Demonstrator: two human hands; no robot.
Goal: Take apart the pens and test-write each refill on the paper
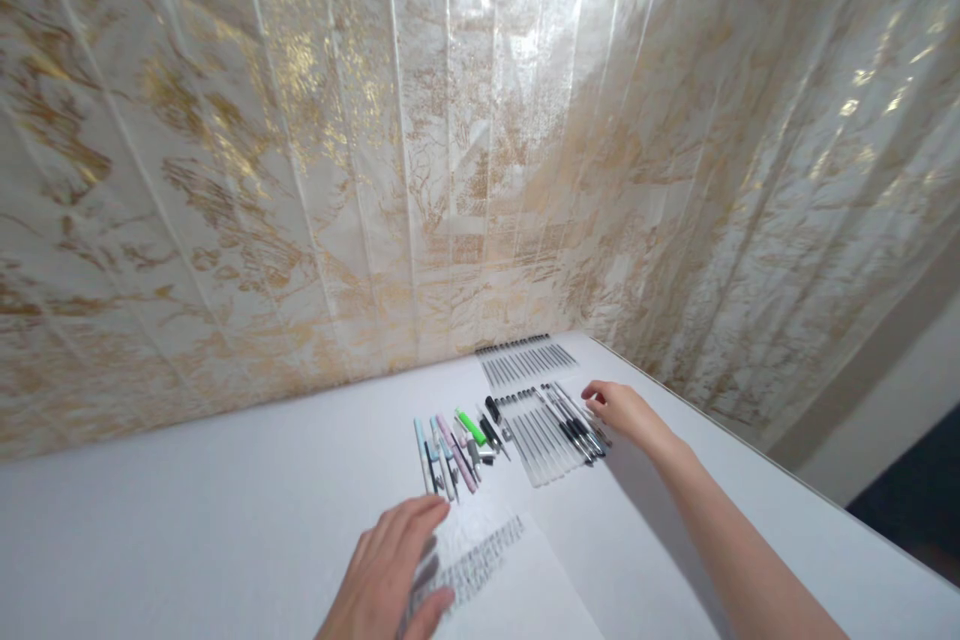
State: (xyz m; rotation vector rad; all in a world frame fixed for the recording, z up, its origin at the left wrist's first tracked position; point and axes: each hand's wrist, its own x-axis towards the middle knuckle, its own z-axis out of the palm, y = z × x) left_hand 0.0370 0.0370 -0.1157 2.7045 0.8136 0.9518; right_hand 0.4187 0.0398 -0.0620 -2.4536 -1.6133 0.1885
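My left hand [394, 560] hovers at the near edge of a sheet of handwritten paper [540, 580], fingers stretched and thumb apart, with nothing in it. Just beyond its fingertips lies a loose group of pens in light blue, pink and grey, with a green marker [470, 426] and a black marker [492, 409] among them. My right hand [619, 408] is at the right end of a row of clear pens [536, 440]. Its fingers are bent and slightly apart, beside several dark-gripped pens [581, 435]; nothing shows between them.
A second row of black-capped clear pens [529, 360] lies at the back of the white table [225, 510]. Behind it hangs a shiny white and gold patterned curtain [450, 170]. The table's right edge runs past my right forearm.
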